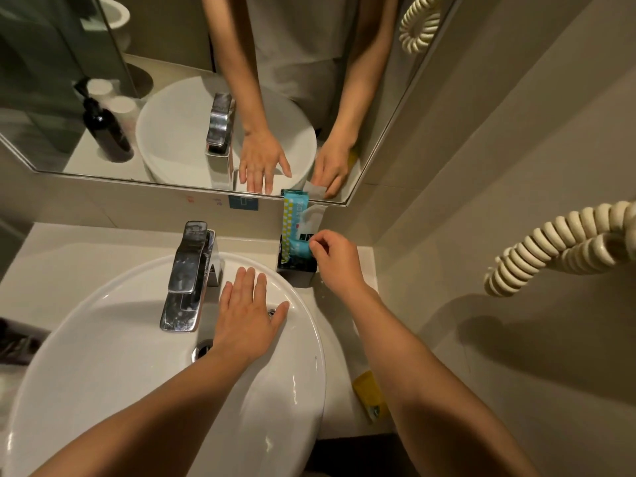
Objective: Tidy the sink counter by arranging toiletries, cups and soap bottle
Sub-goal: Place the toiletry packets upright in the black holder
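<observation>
The right hand [335, 258] pinches the top of a white sachet [311, 218] between thumb and fingertips, holding it in the black holder [296, 268] that stands on the table [347, 325] at the back right corner, just beside the basin [165, 373]. A teal dotted packet [292, 222] already stands upright in the same holder, leaning against the wall below the mirror [172, 80]. The left hand [249, 315] lies flat and spread, empty, on the basin rim next to the chrome tap [189, 273].

The toiletries part looks well under way: two packets are in the holder, one of them not yet let go. A yellow packet [370, 394] lies loose on the table near the right forearm and probably belongs in the holder too. The dark pump soap bottle [103, 127] and two pale cups [110, 98] show only as reflections, on the far left of the table; whether they are already arranged cannot be told.
</observation>
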`<state>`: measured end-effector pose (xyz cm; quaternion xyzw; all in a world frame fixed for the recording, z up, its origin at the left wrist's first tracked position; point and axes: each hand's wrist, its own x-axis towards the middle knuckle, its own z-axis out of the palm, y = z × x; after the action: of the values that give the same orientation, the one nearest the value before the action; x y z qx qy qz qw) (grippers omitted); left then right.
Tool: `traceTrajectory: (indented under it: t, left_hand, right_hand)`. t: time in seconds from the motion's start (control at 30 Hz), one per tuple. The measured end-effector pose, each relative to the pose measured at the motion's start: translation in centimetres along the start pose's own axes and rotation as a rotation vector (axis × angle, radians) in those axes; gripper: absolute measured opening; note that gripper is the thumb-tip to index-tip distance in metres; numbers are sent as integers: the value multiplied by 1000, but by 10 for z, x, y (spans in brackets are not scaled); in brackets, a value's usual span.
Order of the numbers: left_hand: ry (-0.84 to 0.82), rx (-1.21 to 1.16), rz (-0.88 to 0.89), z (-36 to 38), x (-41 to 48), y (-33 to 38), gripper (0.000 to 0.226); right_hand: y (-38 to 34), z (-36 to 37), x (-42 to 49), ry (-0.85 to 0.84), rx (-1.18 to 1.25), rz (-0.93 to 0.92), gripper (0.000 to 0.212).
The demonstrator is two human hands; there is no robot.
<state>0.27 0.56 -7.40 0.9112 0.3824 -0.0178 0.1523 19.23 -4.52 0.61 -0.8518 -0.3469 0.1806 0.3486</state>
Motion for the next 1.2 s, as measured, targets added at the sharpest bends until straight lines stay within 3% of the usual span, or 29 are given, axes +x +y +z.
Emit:
traceTrajectory:
  t: [0.63,0.93,1.2]
  left_hand:
    - [-28,1,-10,-3,0,0,86]
    - [-20,-18,-9,-2,1,0,87]
    - [4,-17,-13,0,1,-1,84]
  right_hand:
    - [12,11,17,-29,-454,-122,12]
    - [11,11,15,-9,-439,-84,12]
    - [35,-1,-24,123,-206,15,11]
